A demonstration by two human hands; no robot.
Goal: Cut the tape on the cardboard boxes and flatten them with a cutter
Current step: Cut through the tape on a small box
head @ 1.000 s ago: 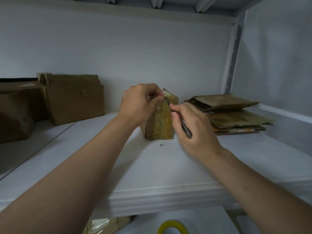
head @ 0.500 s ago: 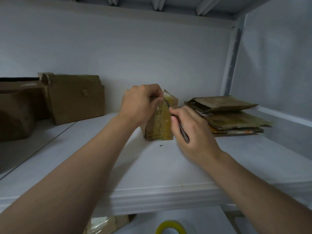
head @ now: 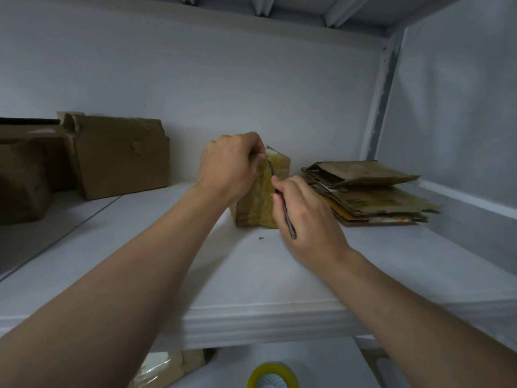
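Right hand (head: 310,219) has drawn the cutter (head: 286,219) slightly toward 7 o'clock down the box (head: 251,208) tape; handle end now sits lower.

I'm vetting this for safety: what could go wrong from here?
1. The cutter tip sits right beside the left hand fingers on the box top; a slip could cut them.
2. The box stands upright on the shelf, held only at its top; the right hand pushing the cutter might tip or slide it.
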